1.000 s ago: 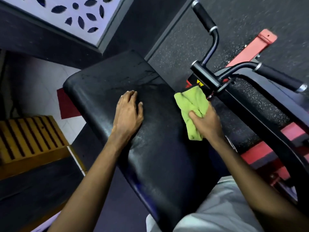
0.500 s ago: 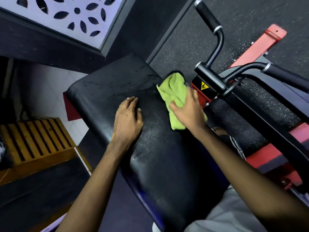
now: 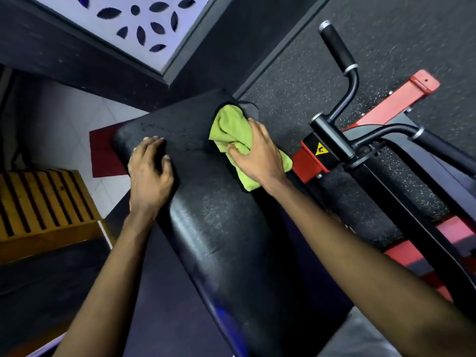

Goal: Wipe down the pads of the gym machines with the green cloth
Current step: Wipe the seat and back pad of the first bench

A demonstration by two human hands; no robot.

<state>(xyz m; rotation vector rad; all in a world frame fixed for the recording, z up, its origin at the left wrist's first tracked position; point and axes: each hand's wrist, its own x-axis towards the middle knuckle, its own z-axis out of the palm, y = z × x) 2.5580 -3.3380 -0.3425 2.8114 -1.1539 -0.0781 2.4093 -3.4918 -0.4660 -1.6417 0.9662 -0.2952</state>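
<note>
A long black padded bench pad (image 3: 221, 228) runs from the bottom centre up to the far left. The crumpled green cloth (image 3: 231, 127) lies on the pad's far right corner. My right hand (image 3: 257, 153) presses down on the cloth, fingers spread over it and the thumb tucked into its folds. My left hand (image 3: 149, 171) rests flat on the pad's left side, fingers straight, holding nothing.
A black machine frame with two grip handles (image 3: 337, 50) and a red base (image 3: 401, 99) stands just right of the pad. A wooden slatted box (image 3: 43, 202) sits on the floor at left. Speckled rubber flooring (image 3: 296, 81) lies beyond.
My right hand has slid the green cloth from the pad's right edge up toward its far corner. My left hand has stayed flat on the pad while the view shifted.
</note>
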